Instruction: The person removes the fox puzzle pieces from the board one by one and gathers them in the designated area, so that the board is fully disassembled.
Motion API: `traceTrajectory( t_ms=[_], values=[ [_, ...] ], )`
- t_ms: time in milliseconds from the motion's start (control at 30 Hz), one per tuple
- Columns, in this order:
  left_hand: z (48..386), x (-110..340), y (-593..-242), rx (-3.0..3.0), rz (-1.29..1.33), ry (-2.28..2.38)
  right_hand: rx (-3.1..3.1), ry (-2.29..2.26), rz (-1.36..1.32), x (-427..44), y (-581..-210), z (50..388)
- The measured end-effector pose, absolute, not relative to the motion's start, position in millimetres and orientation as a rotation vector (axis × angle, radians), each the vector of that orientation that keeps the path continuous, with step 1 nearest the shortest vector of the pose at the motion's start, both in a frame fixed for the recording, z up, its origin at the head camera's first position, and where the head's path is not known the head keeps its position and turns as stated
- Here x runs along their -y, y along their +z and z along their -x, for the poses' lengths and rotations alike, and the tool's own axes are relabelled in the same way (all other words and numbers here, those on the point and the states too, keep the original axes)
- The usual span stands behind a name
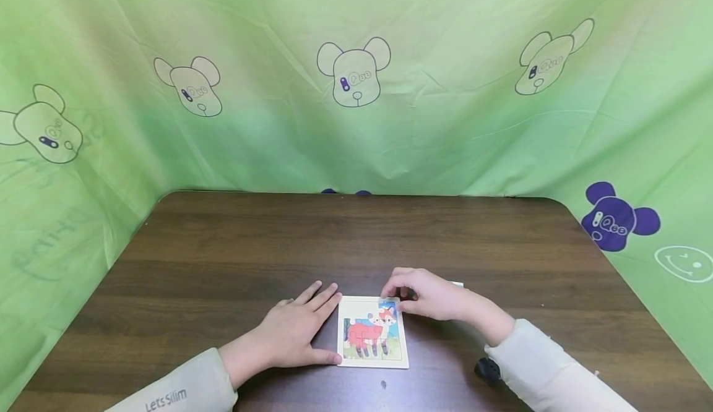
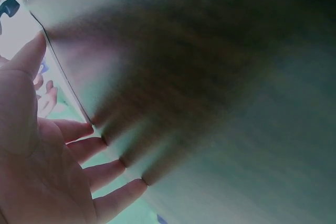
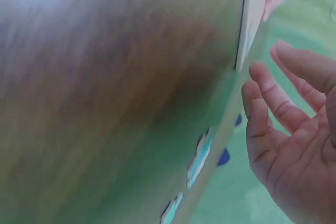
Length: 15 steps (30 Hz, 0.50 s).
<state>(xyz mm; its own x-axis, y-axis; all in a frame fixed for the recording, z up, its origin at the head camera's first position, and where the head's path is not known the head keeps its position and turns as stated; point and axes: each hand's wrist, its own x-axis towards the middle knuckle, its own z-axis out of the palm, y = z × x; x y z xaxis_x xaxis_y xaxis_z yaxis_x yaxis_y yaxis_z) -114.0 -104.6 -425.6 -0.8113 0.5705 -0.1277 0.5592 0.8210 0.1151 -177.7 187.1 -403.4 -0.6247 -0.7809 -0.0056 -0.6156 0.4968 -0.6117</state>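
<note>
A square puzzle board [image 1: 405,353] with a pale frame shows a red fox-like animal; its upper left part is bare and pale. My left hand [image 1: 295,331] lies on the table with spread fingers, its thumb and fingertips touching the board's left side. At the upper right corner is my right hand [image 1: 431,294], thumb and index finger at the frame, no piece visible between them. In the right wrist view, the right hand's [image 3: 296,114] fingers are loosely bent beside the board [image 3: 252,19]. The left wrist view shows the left hand's [image 2: 58,156] fingertips on the tabletop.
Two loose puzzle pieces, one nearer [image 3: 199,161] and one lower [image 3: 172,208], lie on the table in the right wrist view. A pale edge [image 1: 457,284] shows behind my right wrist. A small black object [image 1: 487,370] is by the right sleeve. Green printed cloth [image 1: 267,121] surrounds the brown table [image 1: 250,232].
</note>
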Motion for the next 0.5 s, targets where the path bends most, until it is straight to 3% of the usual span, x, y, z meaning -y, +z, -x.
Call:
traceTrajectory(
  t_ms=[500],
  values=[
    [115,105,-427,-2.839,-0.888,0.112,-2.499,-0.674,1.191,-174,-405,169]
  ],
)
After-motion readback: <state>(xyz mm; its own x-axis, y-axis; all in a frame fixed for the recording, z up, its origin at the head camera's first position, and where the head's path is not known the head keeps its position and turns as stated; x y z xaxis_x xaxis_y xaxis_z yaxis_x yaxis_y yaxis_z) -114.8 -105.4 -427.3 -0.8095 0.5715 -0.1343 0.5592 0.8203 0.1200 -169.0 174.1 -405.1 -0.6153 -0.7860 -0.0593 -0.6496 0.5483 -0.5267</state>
